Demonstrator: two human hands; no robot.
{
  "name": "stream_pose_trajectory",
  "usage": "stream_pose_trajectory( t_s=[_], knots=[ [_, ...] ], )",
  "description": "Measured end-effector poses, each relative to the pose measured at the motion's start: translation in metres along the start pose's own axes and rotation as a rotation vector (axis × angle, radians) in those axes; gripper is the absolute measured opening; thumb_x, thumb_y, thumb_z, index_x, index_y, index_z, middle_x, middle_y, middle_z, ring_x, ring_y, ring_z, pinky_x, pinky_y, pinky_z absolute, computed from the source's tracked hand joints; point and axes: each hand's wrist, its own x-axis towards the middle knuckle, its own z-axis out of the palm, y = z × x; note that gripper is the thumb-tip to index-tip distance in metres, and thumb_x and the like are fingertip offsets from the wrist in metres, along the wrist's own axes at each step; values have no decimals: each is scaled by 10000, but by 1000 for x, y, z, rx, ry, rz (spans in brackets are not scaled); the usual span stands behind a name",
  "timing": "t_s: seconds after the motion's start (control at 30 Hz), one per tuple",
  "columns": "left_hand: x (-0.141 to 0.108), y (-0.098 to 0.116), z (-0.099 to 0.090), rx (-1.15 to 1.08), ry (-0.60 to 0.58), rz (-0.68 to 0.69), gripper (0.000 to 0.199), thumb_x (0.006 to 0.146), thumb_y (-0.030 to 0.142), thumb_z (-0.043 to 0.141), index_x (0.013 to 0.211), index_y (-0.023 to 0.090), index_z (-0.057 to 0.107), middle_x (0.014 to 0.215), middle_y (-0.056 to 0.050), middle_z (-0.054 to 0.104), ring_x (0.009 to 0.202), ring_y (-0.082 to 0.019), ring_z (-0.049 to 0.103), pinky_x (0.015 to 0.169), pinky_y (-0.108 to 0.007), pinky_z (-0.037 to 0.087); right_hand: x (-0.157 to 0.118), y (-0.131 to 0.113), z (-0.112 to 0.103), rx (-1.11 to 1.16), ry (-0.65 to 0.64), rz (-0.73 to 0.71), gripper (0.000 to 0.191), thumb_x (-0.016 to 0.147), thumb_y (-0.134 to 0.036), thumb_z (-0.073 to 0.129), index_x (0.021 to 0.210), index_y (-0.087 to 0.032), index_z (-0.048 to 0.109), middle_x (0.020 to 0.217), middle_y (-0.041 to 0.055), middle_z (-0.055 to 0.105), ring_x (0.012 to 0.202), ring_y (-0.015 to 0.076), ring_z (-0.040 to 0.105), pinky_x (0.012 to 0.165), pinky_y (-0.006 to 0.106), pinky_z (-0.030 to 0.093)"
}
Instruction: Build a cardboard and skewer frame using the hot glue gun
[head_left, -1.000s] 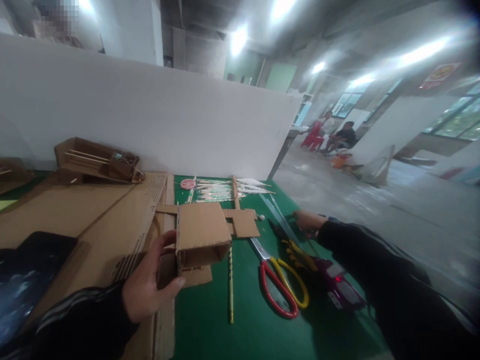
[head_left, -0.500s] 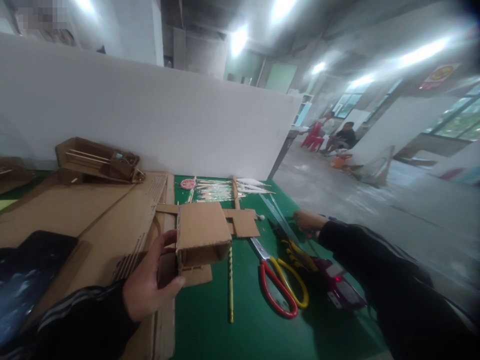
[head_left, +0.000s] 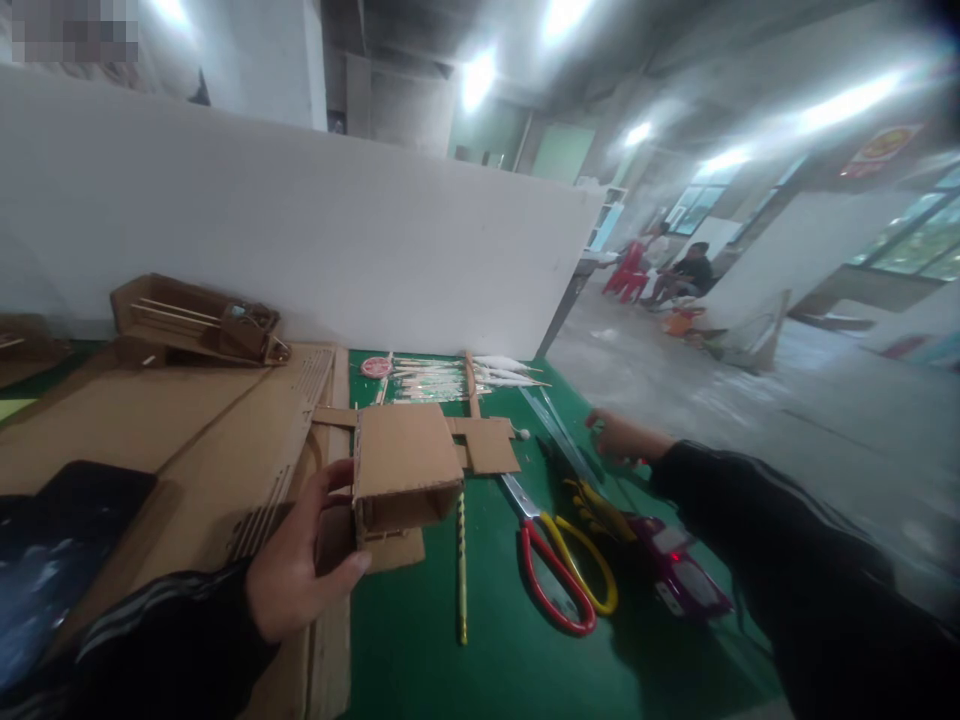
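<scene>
Largest first: concrete floor (head_left: 675,385) runs open past the table's right edge, your widest sideways room. White partition (head_left: 300,230) walls off the far side, so no reach that way. Green table (head_left: 405,640): right edge slants outward toward you; the broadest green patch is at the near side, in front of the box, with a twisted yellow stick (head_left: 463,585) on it. Brown cardboard sheet (head_left: 150,430) covers your left; its right edge makes a lip just left of the box.

Cardboard box (head_left: 409,450) sits mid-table, just right of that lip. Plain brown, flat top panel, open end facing you, dark inside, rough cut edges. Flat cardboard shows under its front; a cardboard panel (head_left: 492,446) lies just beyond its right side.

Your left hand (head_left: 304,570) grasps the box by its left wall, fingers curled on the side, thumb by the lower front corner. Your right hand (head_left: 619,437) is at the table's right edge, fingers bent; can't tell if it holds anything.

Right side is crowded: purple device (head_left: 686,572) with red light, red-and-yellow-handled scissors (head_left: 531,516), yellow-and-black tool (head_left: 600,508), clear strips (head_left: 559,430). Smallest: pink disc (head_left: 376,367) at the far edge.
</scene>
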Motion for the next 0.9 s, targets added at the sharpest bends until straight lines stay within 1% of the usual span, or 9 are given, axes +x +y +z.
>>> stream_pose_trajectory(
  t_s=[0.1, 0.2, 0.33, 0.43, 0.5, 0.57, 0.67, 0.8, 0.9],
  knots=[
    [0, 1, 0, 16, 6, -12, 722, 850, 245, 633, 1481, 226, 282, 1442, -147, 505, 1292, -341, 540, 1057, -518, 479, -5, -2, -7, -37, -111, 115, 283, 990, -334, 590, 1223, -175, 604, 1189, 78, 640, 971, 200, 662, 828, 379, 579],
    [-1, 1, 0, 17, -1, -9, 718, 855, 250, 629, 1480, 248, 276, 1441, -135, 507, 1274, -329, 559, 1049, -507, 491, -7, -4, -13, -68, -135, 137, 270, 996, -344, 578, 1207, -180, 612, 1168, 72, 647, 946, 193, 663, 811, 363, 581],
    [-2, 0, 0, 33, 15, -13, 737, 851, 244, 632, 1493, 242, 269, 1427, -139, 520, 1252, -332, 573, 1043, -519, 499, -8, -5, -18, -105, -74, 73, 250, 987, -347, 591, 1126, -142, 623, 1029, 50, 666, 818, 156, 661, 723, 323, 575],
    [-1, -2, 1, 14, 9, 9, 767, 848, 252, 639, 1509, 235, 251, 1409, -145, 536, 1230, -336, 588, 1015, -517, 524, -11, -8, -24, -109, 15, -24, 100, 928, -243, 634, 920, -144, 633, 864, 20, 671, 717, 137, 635, 660, 253, 521],
    [-1, -3, 0, 14, 11, 12, 769, 846, 258, 644, 1509, 241, 256, 1414, -144, 531, 1232, -339, 585, 1006, -518, 531, -17, -13, -28, -97, 71, -80, 60, 880, -190, 630, 828, -165, 612, 775, 12, 674, 671, 141, 626, 624, 226, 478],
    [-1, -3, 0, 17, 3, 7, 762, 848, 262, 644, 1505, 249, 259, 1429, -142, 514, 1242, -338, 576, 1013, -524, 525, -26, -21, -33, -76, 106, -115, 55, 867, -211, 606, 821, -180, 607, 723, 13, 678, 632, 151, 620, 594, 226, 453],
    [-1, -2, -1, 16, -11, -1, 745, 854, 260, 635, 1497, 254, 258, 1434, -139, 506, 1230, -326, 583, 1027, -531, 510, -43, -36, -42, -39, 125, -151, 115, 881, -290, 570, 865, -185, 612, 707, 34, 690, 613, 170, 618, 580, 243, 449],
    [-3, 0, 1, 22, 8, -23, 735, 857, 257, 629, 1496, 237, 265, 1424, -147, 506, 1239, -322, 571, 1034, -530, 503, -62, -54, -50, -11, 143, -186, 181, 876, -348, 558, 901, -181, 625, 751, 59, 705, 663, 195, 634, 614, 269, 472],
    [-3, 1, 1, 19, 25, -26, 739, 857, 265, 629, 1499, 241, 263, 1419, -145, 511, 1242, -320, 570, 1035, -534, 503, -65, -59, -50, -4, 172, -222, 205, 862, -364, 563, 914, -181, 640, 807, 69, 714, 727, 208, 645, 660, 280, 483]
  ],
)
